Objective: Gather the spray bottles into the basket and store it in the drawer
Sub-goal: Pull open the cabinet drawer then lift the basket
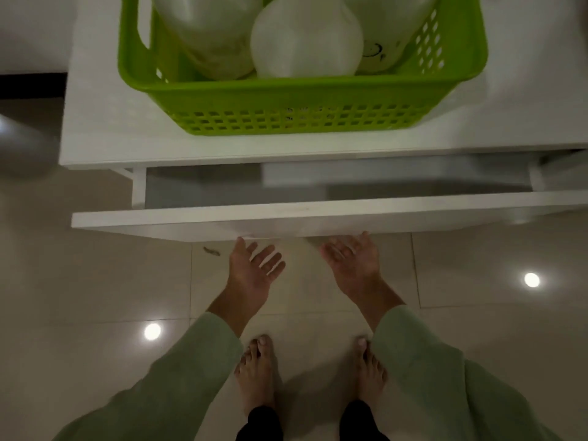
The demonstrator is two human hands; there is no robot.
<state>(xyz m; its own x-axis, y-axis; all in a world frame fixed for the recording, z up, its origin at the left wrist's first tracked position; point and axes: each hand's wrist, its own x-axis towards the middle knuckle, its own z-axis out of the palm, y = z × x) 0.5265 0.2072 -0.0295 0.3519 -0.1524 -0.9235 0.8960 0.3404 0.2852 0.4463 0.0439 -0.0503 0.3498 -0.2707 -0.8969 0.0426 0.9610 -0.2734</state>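
Green basket point(299, 100) holds three spray bottles point(305, 43); drawer point(254, 218) seemingly empty.

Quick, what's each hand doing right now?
Left hand: open, palm up, holding nothing, at the drawer front.
Right hand: the same.

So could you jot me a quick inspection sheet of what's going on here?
Surface: white cabinet top, holding the basket.
Job's things: green basket with pale bottles inside; drawer below pulled partly open, inside looks bare.
Clutter: small dark scrap on the floor.
Grips: left hand and right hand open, palms up, under the drawer front's lower edge.
Cables: nothing seen.
Surroundings: glossy tiled floor with lamp reflections; bare feet.
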